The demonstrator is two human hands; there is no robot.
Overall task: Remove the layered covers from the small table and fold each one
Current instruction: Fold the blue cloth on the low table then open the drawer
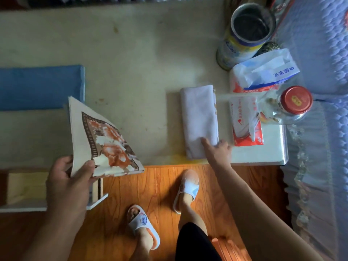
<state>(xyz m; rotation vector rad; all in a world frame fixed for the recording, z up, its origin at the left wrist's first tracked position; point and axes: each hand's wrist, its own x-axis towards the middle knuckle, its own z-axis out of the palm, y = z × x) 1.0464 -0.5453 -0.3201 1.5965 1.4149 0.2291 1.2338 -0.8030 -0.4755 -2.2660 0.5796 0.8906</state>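
My left hand (70,182) grips the near corner of a folded floral cover (104,142), cream with orange flowers and a brown border, and holds it tilted above the table's front edge. A folded pale lilac cover (198,117) lies flat on the cream table top (122,63). My right hand (219,149) reaches to the near end of the lilac cover, its fingers laid on the cloth. A folded blue cloth (40,86) rests on the table at the far left.
A metal tin (244,34), a white and blue plastic bag (263,72), a red and white packet (246,125) and a glass jar with a red lid (288,106) stand at the table's right. A quilted blue bed (323,53) borders the right. My slippered feet (186,189) stand on the wood floor.
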